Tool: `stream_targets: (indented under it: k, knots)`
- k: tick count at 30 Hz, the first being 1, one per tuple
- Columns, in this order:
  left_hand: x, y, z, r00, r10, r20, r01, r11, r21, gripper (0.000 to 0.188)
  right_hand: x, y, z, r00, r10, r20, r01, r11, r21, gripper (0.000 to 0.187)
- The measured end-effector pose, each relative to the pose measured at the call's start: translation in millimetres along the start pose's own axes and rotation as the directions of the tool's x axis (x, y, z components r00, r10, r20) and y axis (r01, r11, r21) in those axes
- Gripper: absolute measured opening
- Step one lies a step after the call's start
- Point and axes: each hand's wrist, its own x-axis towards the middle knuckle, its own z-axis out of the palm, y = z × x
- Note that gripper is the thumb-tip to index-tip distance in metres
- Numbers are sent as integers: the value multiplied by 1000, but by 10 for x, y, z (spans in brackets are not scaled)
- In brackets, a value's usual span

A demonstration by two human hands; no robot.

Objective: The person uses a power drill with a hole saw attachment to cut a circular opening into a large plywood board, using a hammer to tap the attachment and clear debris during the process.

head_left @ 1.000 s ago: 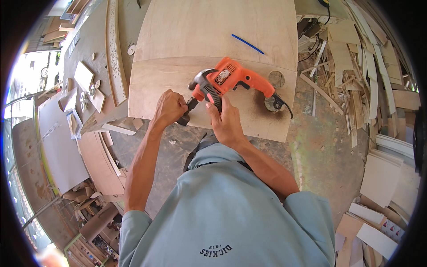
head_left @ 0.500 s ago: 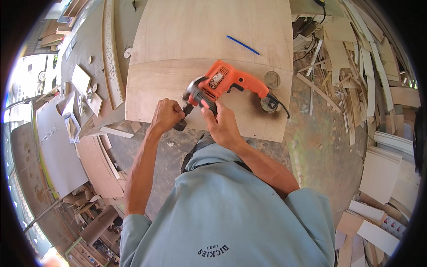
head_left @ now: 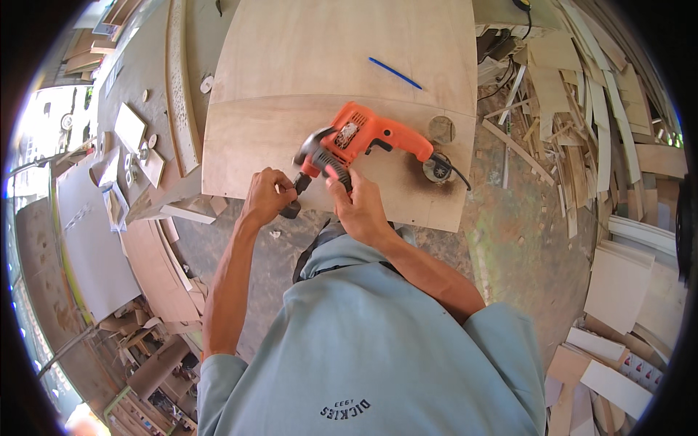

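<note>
An orange corded drill (head_left: 356, 136) lies on the plywood sheet (head_left: 291, 65), its nose angled down toward the sheet's near-left edge. My right hand (head_left: 361, 211) is closed around the drill's dark side handle (head_left: 333, 169). At the drill's nose, my left hand (head_left: 269, 195) has its fingers curled in a pinch beside the dark chuck (head_left: 302, 182). Just under those fingers is a dark, stubby attachment (head_left: 291, 211) at the sheet's edge. The fingers partly cover it, so its exact kind and whether it sits in the chuck cannot be made out.
A blue pen (head_left: 395, 73) lies on the sheet beyond the drill. Near the drill's cord are a round cutout (head_left: 440, 129) and a dark scorched patch around another hole. Scrap wood strips (head_left: 560, 131) pile up at right; loose boards (head_left: 156, 269) lie at left.
My left fingers have curled tighter and shifted slightly at the chuck, uncovering more of it. My right hand keeps its hold on the side handle. The whole view has drifted slightly.
</note>
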Motion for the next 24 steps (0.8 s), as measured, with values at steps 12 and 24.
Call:
stream_targets:
  k: [12, 24]
  knots:
    - [-134, -67, 54, 999, 26, -43, -29, 997, -73, 14, -46, 191, -40, 991, -70, 118, 91, 978, -188, 36]
    - [-257, -149, 197, 992, 46, -120, -52, 998, -46, 8, 230, 47, -88, 993, -95, -72, 92, 995, -48, 31]
